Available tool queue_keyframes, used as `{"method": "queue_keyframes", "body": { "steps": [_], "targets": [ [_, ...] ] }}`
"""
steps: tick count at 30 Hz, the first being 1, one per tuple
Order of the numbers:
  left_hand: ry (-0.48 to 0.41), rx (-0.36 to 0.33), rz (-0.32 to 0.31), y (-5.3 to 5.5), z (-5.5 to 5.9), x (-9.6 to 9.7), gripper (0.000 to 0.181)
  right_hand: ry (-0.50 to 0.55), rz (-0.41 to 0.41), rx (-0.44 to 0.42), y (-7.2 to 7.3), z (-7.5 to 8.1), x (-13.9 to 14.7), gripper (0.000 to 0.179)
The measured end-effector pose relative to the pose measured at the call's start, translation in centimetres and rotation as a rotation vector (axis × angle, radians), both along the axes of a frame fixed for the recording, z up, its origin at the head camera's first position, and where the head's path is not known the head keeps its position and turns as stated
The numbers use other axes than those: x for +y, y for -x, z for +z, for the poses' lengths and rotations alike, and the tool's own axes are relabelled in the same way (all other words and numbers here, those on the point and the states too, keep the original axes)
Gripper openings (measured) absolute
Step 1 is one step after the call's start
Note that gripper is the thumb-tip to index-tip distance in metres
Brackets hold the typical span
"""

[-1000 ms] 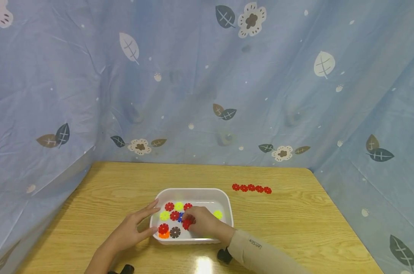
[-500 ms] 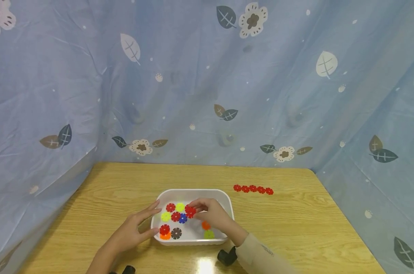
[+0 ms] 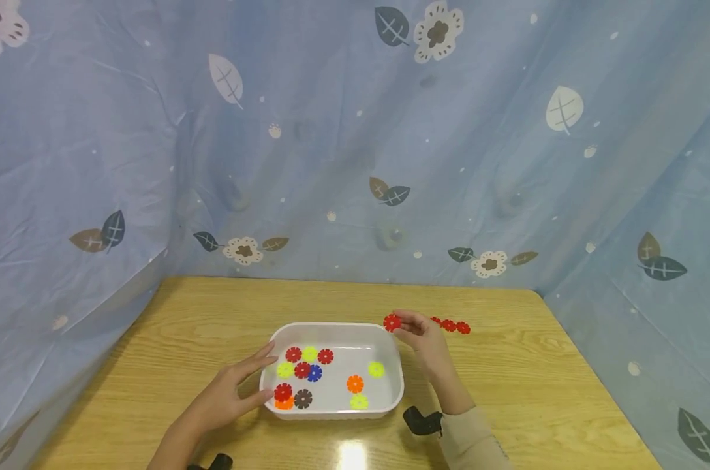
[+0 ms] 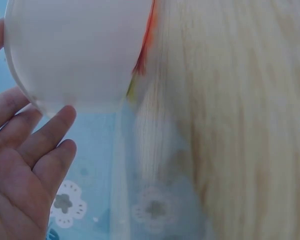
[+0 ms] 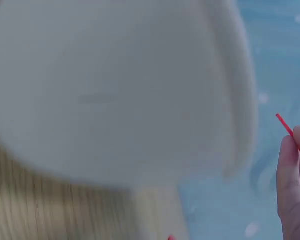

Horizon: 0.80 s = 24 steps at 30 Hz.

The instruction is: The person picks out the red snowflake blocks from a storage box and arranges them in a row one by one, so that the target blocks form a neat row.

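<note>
My right hand (image 3: 427, 341) pinches a red snowflake-shaped plastic disc (image 3: 392, 322) by its edge, above the back right corner of the white basin (image 3: 337, 415). In the right wrist view the disc (image 5: 284, 125) shows edge-on between thumb and fingers. My left hand (image 3: 228, 393) rests its spread, relaxed fingertips on the basin's left rim. In the left wrist view its fingers (image 4: 49, 134) lie along the basin's outer wall. Inside the basin are several loose discs, among them a blue disc (image 3: 314, 373), a brown disc (image 3: 303, 399) and a lone orange disc (image 3: 355, 384).
A row of red discs (image 3: 449, 325) lies on the wooden table (image 3: 508, 385) at the back right, its left end hidden behind my right hand. Patterned blue cloth (image 3: 308, 143) hangs behind the table and along both sides. A black wrist mount (image 3: 421, 422) sits below my right hand.
My right hand has lifted a red disc out of the basin and carried it right and back toward the row. My left hand stays at the rim.
</note>
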<state>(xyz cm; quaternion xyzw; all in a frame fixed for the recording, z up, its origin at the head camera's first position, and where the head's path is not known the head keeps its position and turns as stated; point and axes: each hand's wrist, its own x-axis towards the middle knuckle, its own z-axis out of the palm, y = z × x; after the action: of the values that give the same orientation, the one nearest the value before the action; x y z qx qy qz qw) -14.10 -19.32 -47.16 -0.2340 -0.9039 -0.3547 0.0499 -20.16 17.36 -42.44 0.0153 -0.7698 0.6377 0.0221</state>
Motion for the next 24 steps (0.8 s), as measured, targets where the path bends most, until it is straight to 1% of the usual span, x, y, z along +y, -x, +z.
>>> {"method": "queue_keyframes", "body": {
  "steps": [5, 12, 18, 24],
  "targets": [
    [0.002, 0.012, 0.006, 0.0, -0.1, 0.0, 0.051, -0.072, -0.07, -0.021, 1.0, -1.2, 2.1, 0.036],
    [-0.003, -0.009, 0.004, 0.0, 0.1, 0.0, 0.052, -0.086, -0.14, -0.125, 2.0, -3.7, 4.0, 0.035],
    [-0.002, -0.009, 0.003, 0.0, 0.2, 0.0, 0.052, -0.102, -0.174, -0.205, 2.8, -4.8, 4.2, 0.035],
    [0.011, 0.011, -0.008, -0.1, 0.2, -0.1, 0.051, -0.174, -0.174, -0.219, 3.3, -5.6, 4.3, 0.034]
  ]
}}
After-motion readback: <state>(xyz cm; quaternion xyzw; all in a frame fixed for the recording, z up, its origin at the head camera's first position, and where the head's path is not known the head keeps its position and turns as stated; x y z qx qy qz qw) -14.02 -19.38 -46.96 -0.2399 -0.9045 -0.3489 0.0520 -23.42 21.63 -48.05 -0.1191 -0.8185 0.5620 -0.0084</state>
